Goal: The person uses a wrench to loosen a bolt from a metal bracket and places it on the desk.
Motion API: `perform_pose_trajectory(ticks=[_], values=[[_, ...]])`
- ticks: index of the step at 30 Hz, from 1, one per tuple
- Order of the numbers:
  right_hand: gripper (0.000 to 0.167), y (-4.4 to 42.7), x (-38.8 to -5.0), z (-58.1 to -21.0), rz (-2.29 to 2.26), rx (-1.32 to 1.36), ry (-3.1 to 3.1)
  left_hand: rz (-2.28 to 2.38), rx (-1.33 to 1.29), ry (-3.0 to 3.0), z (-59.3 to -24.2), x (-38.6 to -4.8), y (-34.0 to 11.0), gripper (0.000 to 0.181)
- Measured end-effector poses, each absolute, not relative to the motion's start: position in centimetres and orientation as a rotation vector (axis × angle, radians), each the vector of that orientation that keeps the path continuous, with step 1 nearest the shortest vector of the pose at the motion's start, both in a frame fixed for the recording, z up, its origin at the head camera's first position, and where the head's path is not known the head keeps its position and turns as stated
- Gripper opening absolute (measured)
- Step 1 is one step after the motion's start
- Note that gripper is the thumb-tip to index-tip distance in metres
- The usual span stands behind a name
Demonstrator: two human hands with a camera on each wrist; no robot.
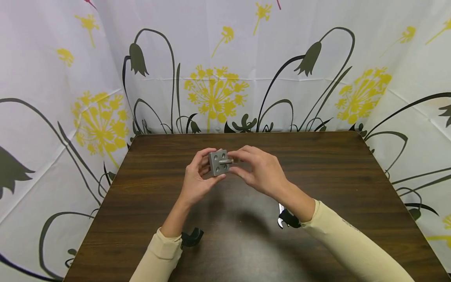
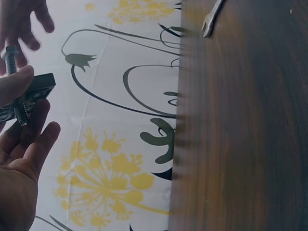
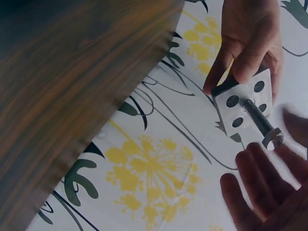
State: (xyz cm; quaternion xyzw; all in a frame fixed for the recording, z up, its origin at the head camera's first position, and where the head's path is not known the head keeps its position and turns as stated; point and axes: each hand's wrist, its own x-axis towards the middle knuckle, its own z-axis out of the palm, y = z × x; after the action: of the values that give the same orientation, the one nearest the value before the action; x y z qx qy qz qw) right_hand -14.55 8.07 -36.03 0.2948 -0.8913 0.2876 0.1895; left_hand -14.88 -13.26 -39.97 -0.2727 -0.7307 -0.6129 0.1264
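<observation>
A small grey metal block (image 1: 214,167) with several round holes is held up over the table by my left hand (image 1: 197,181), thumb on one side and fingers on the other. A bolt (image 3: 259,118) passes through the block's middle; its threaded end (image 2: 20,115) sticks out the opposite side in the left wrist view. Around the bolt's hex head, my right hand (image 1: 262,170) has its thumb and fingers spread on either side. In the right wrist view, those fingers (image 3: 262,175) look apart from the head, and the thumb is blurred.
On the dark wooden table (image 1: 141,188) lies a wrench (image 1: 280,219), partly hidden under my right forearm. Black wrist straps (image 1: 192,237) are on both arms. A white curtain (image 1: 275,78) with flower prints hangs behind the table and along its sides.
</observation>
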Motion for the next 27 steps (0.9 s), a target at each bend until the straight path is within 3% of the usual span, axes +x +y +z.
perform_pose_trajectory(ticks=[7,11,18,22,27], values=[[0.022,7.99,-14.54,-35.96,0.808,0.774,-2.570,-1.772,-0.805,-2.134,-39.89,-14.89,-13.24,0.069],[0.033,8.12,-14.57,-36.07,0.798,0.844,-2.514,-1.774,-0.803,-2.132,-39.92,-14.86,-13.25,0.069],[0.019,8.07,-14.54,-35.91,0.816,0.790,-2.561,-1.766,-0.795,-2.134,-39.90,-14.81,-13.21,0.070],[0.029,8.18,-14.54,-36.02,0.789,0.876,-2.505,-1.765,-0.783,-2.142,-39.92,-14.72,-13.23,0.069],[0.024,8.07,-14.54,-35.91,0.795,0.756,-2.581,-1.759,-0.788,-2.139,-39.93,-14.68,-13.23,0.069]])
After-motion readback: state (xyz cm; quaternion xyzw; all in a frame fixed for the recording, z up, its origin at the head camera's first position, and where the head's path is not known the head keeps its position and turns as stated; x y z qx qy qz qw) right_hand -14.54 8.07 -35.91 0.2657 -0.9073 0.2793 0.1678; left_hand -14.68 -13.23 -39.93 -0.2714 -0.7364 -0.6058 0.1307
